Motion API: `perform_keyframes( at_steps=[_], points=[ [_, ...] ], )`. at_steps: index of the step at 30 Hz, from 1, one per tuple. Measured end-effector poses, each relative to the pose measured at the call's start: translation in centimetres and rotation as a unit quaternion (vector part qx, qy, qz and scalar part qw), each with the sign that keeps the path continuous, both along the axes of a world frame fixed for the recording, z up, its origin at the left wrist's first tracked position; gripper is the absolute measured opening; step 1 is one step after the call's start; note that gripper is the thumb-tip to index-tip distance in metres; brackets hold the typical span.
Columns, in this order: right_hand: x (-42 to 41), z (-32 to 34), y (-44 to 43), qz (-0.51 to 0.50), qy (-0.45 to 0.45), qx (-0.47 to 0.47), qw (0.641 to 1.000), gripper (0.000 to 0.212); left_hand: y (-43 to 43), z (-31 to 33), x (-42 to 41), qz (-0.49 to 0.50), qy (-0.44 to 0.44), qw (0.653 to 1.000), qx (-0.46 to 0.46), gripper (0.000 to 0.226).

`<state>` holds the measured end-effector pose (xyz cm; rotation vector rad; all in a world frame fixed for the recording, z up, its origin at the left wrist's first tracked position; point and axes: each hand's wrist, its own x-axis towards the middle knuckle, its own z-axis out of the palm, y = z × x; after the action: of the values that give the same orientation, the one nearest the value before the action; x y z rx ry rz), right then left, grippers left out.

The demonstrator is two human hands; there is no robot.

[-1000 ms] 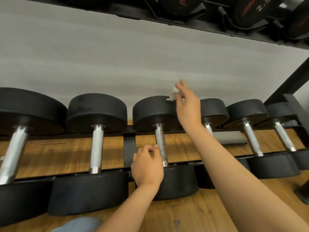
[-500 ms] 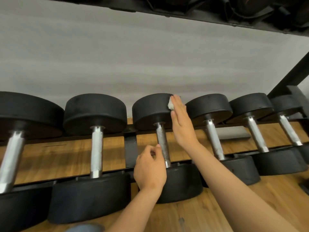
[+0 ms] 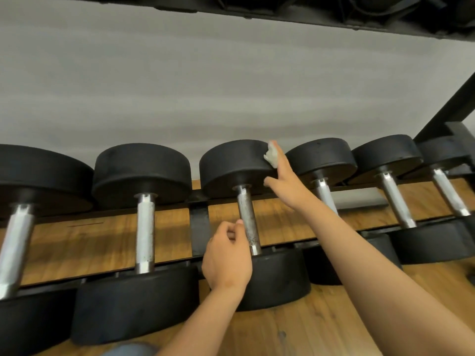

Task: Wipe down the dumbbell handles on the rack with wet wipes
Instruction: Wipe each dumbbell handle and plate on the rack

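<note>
Six dumbbells racked, handles running front-to-back. On the third dumbbell from the left: right hand grip flat, pressing the wet wipe against its far head; left hand grip curled, empty, beside its handle.

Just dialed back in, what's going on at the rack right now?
A person is working on the third dumbbell from the left on the rack. The right hand reaches out with straight fingers and presses a white wipe against the edge of its far head, not the handle. The left hand sits curled beside the metal handle, fingertips at it; whether it actually grips is unclear.
</note>
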<state>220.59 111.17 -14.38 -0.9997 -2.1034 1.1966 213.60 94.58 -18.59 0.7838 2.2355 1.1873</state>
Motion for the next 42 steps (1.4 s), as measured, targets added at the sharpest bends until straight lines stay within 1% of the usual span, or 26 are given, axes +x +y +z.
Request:
perform_keyframes(
  at_steps=[2, 5, 9, 13, 17, 20, 22, 25, 27, 28, 29, 32, 34, 35, 36, 38, 39, 42],
  points=[
    [0.0, -0.3, -0.3, -0.009, 0.003, -0.001, 1.0, 0.096, -0.2, 0.3, 0.0, -0.001, -0.006, 1.0, 0.0, 0.03],
    [1.1, -3.3, -1.3, -0.035, -0.002, 0.019, 0.999, 0.095, -0.2, 0.6, 0.0, 0.002, -0.008, 1.0, -0.001, 0.031],
    [0.7, -3.3, -0.1, -0.058, 0.007, -0.046, 0.997, 0.085, -0.1, 0.4, 0.1, 0.003, -0.008, 1.0, 0.0, 0.032],
    [0.5, -3.9, -0.4, -0.066, 0.045, -0.064, 0.995, 0.082, -0.1, 0.4, 0.1, 0.006, -0.01, 1.0, 0.001, 0.034],
    [0.9, -4.3, -0.8, -0.078, 0.047, -0.078, 0.993, 0.072, 0.0, 0.2, 0.1, 0.011, -0.012, 1.0, -0.001, 0.035],
    [0.5, -4.0, -1.1, -0.088, 0.076, -0.089, 0.989, 0.07, 0.0, 0.2, 0.1, 0.013, -0.011, 1.0, -0.002, 0.034],
    [0.3, -3.9, -1.7, -0.097, 0.085, -0.066, 0.989, 0.071, 0.0, 0.2, 0.1, 0.014, -0.012, 1.0, -0.003, 0.034],
    [0.0, -3.2, -2.4, -0.082, 0.085, 0.007, 0.993, 0.081, -0.1, 0.1, 0.1, 0.014, -0.009, 1.0, -0.004, 0.035],
    [-0.7, -1.8, -2.2, -0.067, 0.054, 0.031, 0.996, 0.09, 0.0, 0.2, 0.1, 0.013, -0.009, 1.0, -0.001, 0.035],
    [-1.3, -0.8, -2.0, -0.061, 0.037, 0.035, 0.997, 0.089, 0.0, 0.2, 0.1, 0.013, -0.009, 1.0, -0.001, 0.035],
    [-1.8, 0.2, -1.8, -0.06, 0.028, 0.034, 0.997, 0.084, -0.1, 0.2, 0.1, 0.013, -0.01, 1.0, -0.001, 0.035],
    [-2.9, 2.2, -0.8, -0.095, 0.034, 0.023, 0.995, 0.058, -0.1, 0.3, 0.0, 0.014, -0.011, 1.0, -0.002, 0.034],
    [-3.2, 2.2, -1.0, -0.118, 0.016, 0.044, 0.992, 0.051, -0.1, 0.3, 0.0, 0.013, -0.009, 1.0, -0.005, 0.034],
    [-3.3, 1.9, -1.6, -0.117, 0.002, 0.083, 0.99, 0.049, 0.0, 0.2, -0.1, 0.012, -0.007, 1.0, -0.005, 0.034],
    [-3.4, 1.5, -2.4, -0.104, -0.024, 0.146, 0.984, 0.047, 0.0, 0.1, -0.1, 0.011, -0.006, 1.0, -0.005, 0.034],
    [-3.0, 0.5, -3.0, -0.059, -0.073, 0.267, 0.959, 0.046, 0.0, 0.0, 0.0, 0.007, -0.001, 1.0, -0.01, 0.034],
    [-2.7, 0.4, -2.4, -0.048, -0.088, 0.29, 0.952, 0.046, 0.0, 0.0, 0.0, 0.006, 0.0, 1.0, -0.011, 0.035],
    [-2.2, 1.6, -0.9, -0.072, -0.112, 0.244, 0.96, 0.046, -0.1, 0.2, -0.1, 0.009, 0.0, 1.0, -0.014, 0.037]
  ],
)
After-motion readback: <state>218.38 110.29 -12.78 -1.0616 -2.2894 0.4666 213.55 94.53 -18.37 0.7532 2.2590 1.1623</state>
